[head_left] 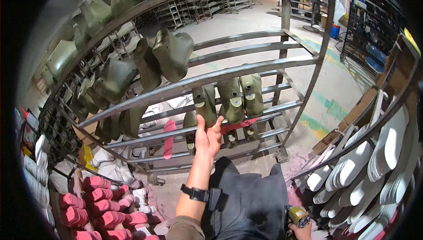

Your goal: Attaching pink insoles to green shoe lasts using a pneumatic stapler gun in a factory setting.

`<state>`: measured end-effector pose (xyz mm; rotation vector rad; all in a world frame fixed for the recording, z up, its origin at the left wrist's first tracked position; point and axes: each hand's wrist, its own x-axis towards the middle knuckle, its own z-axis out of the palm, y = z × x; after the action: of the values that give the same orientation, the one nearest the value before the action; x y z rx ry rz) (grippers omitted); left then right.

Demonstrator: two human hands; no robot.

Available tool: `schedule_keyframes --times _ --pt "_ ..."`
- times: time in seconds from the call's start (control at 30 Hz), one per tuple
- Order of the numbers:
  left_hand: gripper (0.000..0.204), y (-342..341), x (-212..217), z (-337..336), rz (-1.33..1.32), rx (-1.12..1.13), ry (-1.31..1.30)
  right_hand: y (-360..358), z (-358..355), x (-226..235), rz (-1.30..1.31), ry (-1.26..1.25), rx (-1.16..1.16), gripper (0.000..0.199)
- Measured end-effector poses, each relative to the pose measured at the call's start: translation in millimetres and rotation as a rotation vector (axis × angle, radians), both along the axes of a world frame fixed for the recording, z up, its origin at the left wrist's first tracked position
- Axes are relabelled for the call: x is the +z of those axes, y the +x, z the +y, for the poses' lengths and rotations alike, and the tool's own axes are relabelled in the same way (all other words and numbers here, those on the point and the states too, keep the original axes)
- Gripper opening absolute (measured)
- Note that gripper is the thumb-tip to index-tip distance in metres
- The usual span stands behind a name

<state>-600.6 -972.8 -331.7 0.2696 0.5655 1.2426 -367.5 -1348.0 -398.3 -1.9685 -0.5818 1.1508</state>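
My left hand reaches forward, palm toward me, to the middle tier of a metal rack. Its thumb and fingers are around the lower end of a dark green shoe last. Just right of it stand two more green lasts, a nearer one and another, with round holes on them. At the lower right, my right hand is closed around a yellow and dark handheld tool; its exact kind is unclear. The hand is partly cut off by the picture's edge.
More green lasts line the upper tier of the rack. A pink insole-shaped piece hangs at the rack's rail. Bundled pink pieces fill the lower left. At right, a rack holds stacked white insole-shaped pieces. Further racks stand behind.
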Motion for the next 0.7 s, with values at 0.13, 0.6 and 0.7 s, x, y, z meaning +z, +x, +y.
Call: schedule_keyframes --times 0.13,0.6,0.7 --pt "0.032 -45 -25 -25 0.247 -0.186 0.087 21 -16 -40 -0.409 0.127 0.233 0.054" --pt "0.063 -341 -15 60 1.576 0.931 0.209 -12 13 -75 -0.274 0.072 -0.019 0.061" --pt "0.059 -339 -17 77 1.404 0.773 0.433 -10 15 -101 -0.297 0.027 -0.113 0.062"
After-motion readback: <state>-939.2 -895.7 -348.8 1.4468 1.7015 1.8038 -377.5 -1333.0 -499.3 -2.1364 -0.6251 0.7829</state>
